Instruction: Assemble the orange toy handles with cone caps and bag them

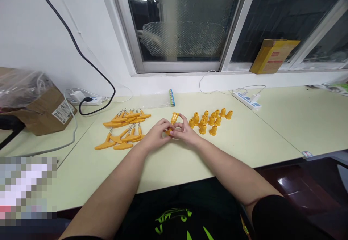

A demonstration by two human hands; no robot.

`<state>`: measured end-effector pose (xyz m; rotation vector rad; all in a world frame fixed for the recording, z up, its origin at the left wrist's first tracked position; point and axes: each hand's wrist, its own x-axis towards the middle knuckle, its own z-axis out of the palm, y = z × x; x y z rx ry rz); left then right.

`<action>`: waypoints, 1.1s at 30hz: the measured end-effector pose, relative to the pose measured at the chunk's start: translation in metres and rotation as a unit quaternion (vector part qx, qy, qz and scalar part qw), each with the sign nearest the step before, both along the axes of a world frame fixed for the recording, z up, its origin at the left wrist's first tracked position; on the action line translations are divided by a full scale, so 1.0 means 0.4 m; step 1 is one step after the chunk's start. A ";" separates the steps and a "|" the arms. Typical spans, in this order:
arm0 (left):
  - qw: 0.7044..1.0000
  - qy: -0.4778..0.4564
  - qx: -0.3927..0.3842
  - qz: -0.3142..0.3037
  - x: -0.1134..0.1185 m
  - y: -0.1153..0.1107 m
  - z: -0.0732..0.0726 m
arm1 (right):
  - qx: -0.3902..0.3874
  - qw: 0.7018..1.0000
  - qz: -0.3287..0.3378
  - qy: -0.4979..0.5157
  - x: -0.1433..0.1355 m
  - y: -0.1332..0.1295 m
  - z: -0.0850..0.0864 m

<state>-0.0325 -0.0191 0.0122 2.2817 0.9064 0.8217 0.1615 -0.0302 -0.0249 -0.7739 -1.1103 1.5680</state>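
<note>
Near the middle of the table, my left hand (158, 134) and my right hand (185, 132) meet around a yellow piece. A yellow ribbed cap (174, 117) forms its upper end, with the flared rim up, and a yellow handle (168, 131) shows below between my fingers. Fingers of both hands are closed on the handle part, and a right finger reaches beside the cap. To the left lie several yellow T-shaped handles (106, 144) with metal spiral screws. Several yellow caps (213, 130) stand to the right of my hands.
A clear plastic bag (156, 100) lies behind my hands. White power strips (247, 100) rest near the wall, with a black cable (81, 53) at left. A cardboard box (46, 106) sits far left; a yellow carton (274, 57) leans against the window.
</note>
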 end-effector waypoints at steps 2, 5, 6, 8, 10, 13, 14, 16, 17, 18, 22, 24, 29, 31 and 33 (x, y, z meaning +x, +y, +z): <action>0.999 -0.009 0.034 0.003 -0.005 0.006 0.002 | -0.010 1.000 -0.018 0.011 0.006 0.003 0.010; 0.997 -0.029 0.074 0.018 -0.025 0.017 0.012 | -0.041 0.999 -0.031 -0.004 0.018 0.006 0.029; 0.995 -0.035 0.084 0.028 -0.032 0.020 0.015 | -0.054 0.998 -0.029 -0.021 0.022 0.007 0.034; 0.994 -0.046 0.090 0.043 -0.045 0.026 0.018 | -0.070 0.996 -0.021 -0.055 0.030 0.009 0.040; 0.994 -0.060 0.071 0.051 -0.053 0.032 0.015 | -0.064 0.995 -0.012 -0.074 0.036 0.012 0.039; 0.992 -0.104 -0.022 0.061 -0.059 0.038 0.009 | -0.020 0.996 -0.007 -0.083 0.042 0.015 0.035; 0.988 -0.126 -0.062 0.069 -0.059 0.039 0.007 | 0.004 0.996 -0.009 -0.093 0.045 0.016 0.034; 0.974 -0.164 -0.133 0.087 -0.058 0.037 0.007 | 0.058 0.990 -0.021 -0.124 0.050 0.017 0.033; 0.967 -0.176 -0.159 0.095 -0.057 0.036 0.009 | 0.085 0.986 -0.030 -0.142 0.053 0.016 0.033; 0.961 -0.183 -0.180 0.102 -0.055 0.034 0.011 | 0.109 0.981 -0.041 -0.157 0.056 0.015 0.033; 0.939 -0.207 -0.245 0.122 -0.044 0.025 0.024 | 0.170 0.964 -0.057 -0.195 0.064 0.009 0.032; 0.919 -0.233 -0.286 0.138 -0.039 0.022 0.029 | 0.197 0.952 -0.056 -0.228 0.065 0.005 0.031; 0.870 -0.280 -0.371 0.165 -0.037 0.026 0.032 | 0.279 0.908 -0.070 -0.306 0.064 -0.006 0.029; 0.860 -0.294 -0.382 0.168 -0.038 0.029 0.030 | 0.284 0.905 -0.075 -0.307 0.064 -0.007 0.029; 0.852 -0.325 -0.379 0.159 -0.040 0.030 0.032 | 0.264 0.911 -0.084 -0.306 0.066 -0.006 0.031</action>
